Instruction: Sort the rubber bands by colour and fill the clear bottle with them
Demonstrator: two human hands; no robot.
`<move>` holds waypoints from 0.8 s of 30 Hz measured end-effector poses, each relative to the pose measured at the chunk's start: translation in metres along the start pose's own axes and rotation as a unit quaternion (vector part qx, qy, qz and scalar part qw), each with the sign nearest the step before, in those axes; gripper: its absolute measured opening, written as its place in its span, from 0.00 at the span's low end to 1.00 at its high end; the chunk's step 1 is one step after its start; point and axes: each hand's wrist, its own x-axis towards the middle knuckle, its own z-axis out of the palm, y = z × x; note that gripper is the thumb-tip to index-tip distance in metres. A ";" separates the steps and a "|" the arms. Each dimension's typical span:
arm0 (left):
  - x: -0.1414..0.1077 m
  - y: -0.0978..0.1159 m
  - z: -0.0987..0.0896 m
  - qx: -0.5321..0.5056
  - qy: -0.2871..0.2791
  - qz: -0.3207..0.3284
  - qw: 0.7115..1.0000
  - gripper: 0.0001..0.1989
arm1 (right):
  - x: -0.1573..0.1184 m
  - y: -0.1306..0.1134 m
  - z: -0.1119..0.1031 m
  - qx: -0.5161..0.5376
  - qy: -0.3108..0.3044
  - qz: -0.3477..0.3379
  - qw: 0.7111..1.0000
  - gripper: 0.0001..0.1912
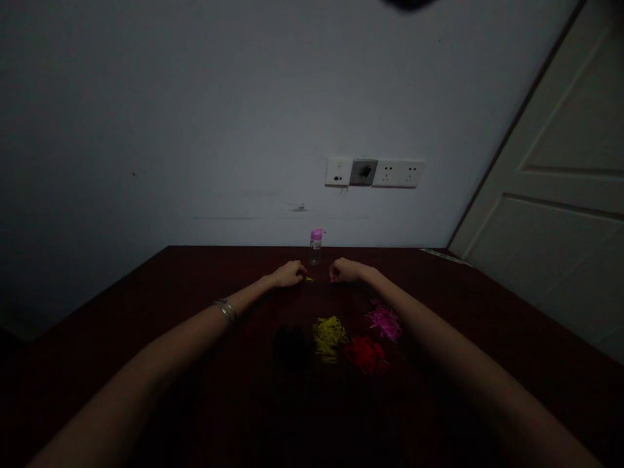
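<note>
Yellow strands (309,279), thin, small, bright, by left fingers (301,268)

Towards eight o'clock we see our left arm (163,356), bare from the hand (288,273) back past the elbow. Around its forearm we wear a bracelet (227,310), silvery and slim, seemingly of several thin bands; the dimness hides its finer pattern. Towards four o'clock our right arm (439,335) is bare too, slender and smooth in outline, tapering evenly towards the wrist.
</note>
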 end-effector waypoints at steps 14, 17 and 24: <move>-0.006 0.005 -0.004 -0.044 0.051 -0.029 0.997 0.14 | -0.009 0.014 -0.009 0.121 0.030 -0.012 0.992 0.11; 0.003 0.015 -0.003 -0.061 0.068 -0.020 0.996 0.13 | -0.019 0.016 -0.018 0.177 0.043 -0.028 0.983 0.10; 0.032 0.048 0.013 -0.026 0.002 0.061 0.998 0.12 | -0.085 0.028 -0.031 0.177 0.010 -0.015 0.984 0.11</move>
